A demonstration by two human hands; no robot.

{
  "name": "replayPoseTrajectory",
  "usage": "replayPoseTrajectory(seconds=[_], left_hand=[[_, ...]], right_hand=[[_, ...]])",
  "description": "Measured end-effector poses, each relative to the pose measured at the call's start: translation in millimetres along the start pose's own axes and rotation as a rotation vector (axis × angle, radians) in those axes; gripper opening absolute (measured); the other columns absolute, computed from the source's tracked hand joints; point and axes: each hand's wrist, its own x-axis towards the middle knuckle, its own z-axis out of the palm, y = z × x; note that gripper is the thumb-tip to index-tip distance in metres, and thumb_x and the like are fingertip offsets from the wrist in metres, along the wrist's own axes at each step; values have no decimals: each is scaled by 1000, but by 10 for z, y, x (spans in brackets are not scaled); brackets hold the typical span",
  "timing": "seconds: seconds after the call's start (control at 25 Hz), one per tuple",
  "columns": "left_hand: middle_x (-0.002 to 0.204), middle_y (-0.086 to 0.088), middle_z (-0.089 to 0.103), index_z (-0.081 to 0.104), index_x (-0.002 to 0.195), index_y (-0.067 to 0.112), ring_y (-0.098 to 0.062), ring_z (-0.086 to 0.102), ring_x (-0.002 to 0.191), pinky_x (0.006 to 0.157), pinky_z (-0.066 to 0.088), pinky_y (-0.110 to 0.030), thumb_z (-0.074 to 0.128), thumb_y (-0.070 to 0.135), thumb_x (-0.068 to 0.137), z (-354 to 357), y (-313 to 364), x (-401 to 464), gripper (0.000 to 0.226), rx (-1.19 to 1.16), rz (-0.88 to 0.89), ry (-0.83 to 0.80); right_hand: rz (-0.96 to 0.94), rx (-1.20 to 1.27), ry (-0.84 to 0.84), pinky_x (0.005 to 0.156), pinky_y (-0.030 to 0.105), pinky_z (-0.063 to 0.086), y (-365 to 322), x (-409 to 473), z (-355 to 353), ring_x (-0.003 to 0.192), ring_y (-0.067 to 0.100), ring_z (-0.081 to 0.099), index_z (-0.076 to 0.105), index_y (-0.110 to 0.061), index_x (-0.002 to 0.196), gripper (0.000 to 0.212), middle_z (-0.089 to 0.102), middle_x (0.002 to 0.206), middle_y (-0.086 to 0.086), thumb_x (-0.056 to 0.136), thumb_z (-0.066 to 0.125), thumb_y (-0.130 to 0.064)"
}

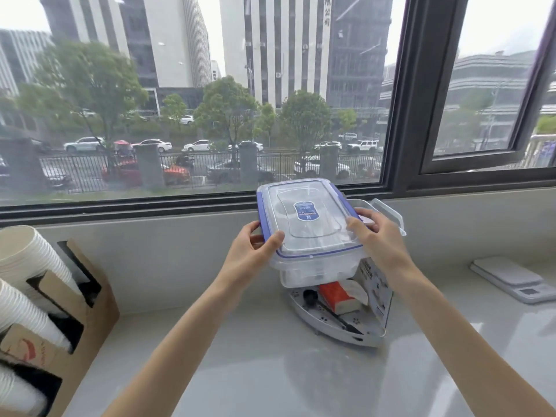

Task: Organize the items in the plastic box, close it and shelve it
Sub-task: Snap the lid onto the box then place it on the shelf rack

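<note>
A clear plastic box (313,267) with a blue-trimmed lid (304,218) and a blue label is held in the air above the counter, in front of the window sill. My left hand (255,245) grips its left edge, thumb on the lid. My right hand (373,236) holds the right side, fingers over the lid's edge by a raised clear latch flap (388,212). The lid lies on the box; whether the latches are snapped down I cannot tell. Dark and white items show dimly inside.
Under the box a grey tray (340,329) holds a red-and-white pack (340,297), a black utensil and a printed card. A white kitchen scale (517,281) lies at right. A cardboard holder (75,320) with stacked paper cups (27,266) stands at left.
</note>
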Motion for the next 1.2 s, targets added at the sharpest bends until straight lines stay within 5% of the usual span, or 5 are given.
replayPoseTrajectory(seconds=[0.28,0.52,0.64,0.88,1.2], left_hand=[[120,-12,62,42,130,10,-25,60,110,96,48,-36,68,35,74,272,208,508,67,-30,-2,-82],[111,-15,64,52,118,2,-26,61,98,95,50,-39,61,15,83,578,300,986,38,-97,3,-145],[110,-14,64,52,120,1,-24,62,96,87,53,-31,61,14,84,744,273,1211,39,-105,-10,-166],[120,-16,62,49,119,4,-31,60,110,98,49,-42,63,16,82,1015,71,1541,42,-107,-80,-147],[109,-12,63,50,121,2,-25,61,99,91,51,-33,61,18,83,1192,-54,1692,43,-126,-93,-149]], right_hand=[[-14,-7,44,69,23,41,-130,535,-277,92,17,53,57,-9,119,32,58,101,5,88,55,-20],[-3,43,107,81,26,42,-79,1048,-435,91,18,53,62,-4,114,29,59,98,6,88,58,-14],[19,52,142,84,27,41,12,1303,-475,91,18,53,63,-1,112,28,60,97,6,87,59,-12],[64,47,177,98,32,42,283,1704,-527,98,19,54,62,-1,116,34,64,114,14,85,62,-14],[122,33,149,75,31,44,581,1819,-521,87,21,53,67,3,104,23,66,102,18,87,58,-10]])
